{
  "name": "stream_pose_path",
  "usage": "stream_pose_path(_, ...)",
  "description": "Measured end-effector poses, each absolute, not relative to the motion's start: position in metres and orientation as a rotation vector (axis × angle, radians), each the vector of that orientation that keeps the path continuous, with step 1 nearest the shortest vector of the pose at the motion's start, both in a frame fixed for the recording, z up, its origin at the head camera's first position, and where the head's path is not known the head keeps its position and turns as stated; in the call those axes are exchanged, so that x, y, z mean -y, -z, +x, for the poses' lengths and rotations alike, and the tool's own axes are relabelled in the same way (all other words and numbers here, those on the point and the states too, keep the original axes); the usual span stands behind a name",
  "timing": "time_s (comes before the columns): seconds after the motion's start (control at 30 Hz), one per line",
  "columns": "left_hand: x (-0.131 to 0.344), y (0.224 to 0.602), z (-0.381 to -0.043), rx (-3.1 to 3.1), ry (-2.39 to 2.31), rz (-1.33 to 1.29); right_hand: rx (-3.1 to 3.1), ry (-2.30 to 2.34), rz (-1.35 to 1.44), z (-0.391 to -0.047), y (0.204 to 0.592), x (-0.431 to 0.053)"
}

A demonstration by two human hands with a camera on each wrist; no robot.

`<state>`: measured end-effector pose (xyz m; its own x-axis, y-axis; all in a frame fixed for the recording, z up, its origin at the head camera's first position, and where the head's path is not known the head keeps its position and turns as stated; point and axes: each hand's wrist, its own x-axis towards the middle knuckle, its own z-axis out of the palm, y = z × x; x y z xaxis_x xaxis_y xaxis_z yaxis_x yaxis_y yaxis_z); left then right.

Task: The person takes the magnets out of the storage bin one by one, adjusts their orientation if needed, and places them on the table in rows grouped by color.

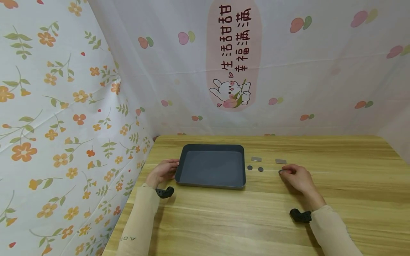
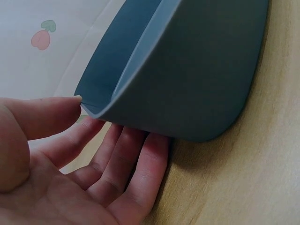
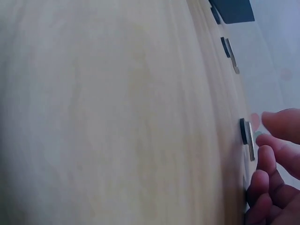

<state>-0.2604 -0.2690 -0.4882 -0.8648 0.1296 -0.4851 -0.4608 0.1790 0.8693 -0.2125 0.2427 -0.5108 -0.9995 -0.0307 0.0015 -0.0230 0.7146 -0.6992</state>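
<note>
A dark grey rectangular tray (image 1: 211, 183) lies on the wooden table. At its left end my left hand (image 1: 163, 170) holds it: the thumb meets the rim and the fingers bear on the outer wall (image 2: 197, 84). My right hand (image 1: 298, 177) reaches over a small dark disc (image 1: 280, 172), partly covered by the fingertips in the head view. Seen from the right wrist, this disc (image 3: 243, 131) rests on the table just in front of the separated thumb and index finger, beside a thin metallic plate (image 3: 251, 140).
Right of the tray lie two more dark discs, the nearer one (image 1: 250, 168) and another (image 1: 261, 169). Behind them are small grey rectangular plates, one on the left (image 1: 256, 159) and one on the right (image 1: 280, 161). Printed curtains (image 1: 160, 89) hang behind and left of the table (image 1: 224, 220).
</note>
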Motion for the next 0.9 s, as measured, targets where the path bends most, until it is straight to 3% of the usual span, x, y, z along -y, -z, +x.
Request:
stream_pose_path(0.37,0.269,0.486,-0.259,-2.015,-1.715,-0.282,-2.919,1.243,-0.058,-0.203,0.498,-0.255)
stream_pose_path(0.67,0.277,0.481,-0.260,-2.037,-1.694,-0.207,-3.006,1.181,-0.180,-0.204,0.460,-0.265)
stream_pose_path(0.9,0.278,0.436,-0.258,-2.452,-1.331,-0.129,-3.061,1.043,-0.308,-0.214,0.419,-0.274)
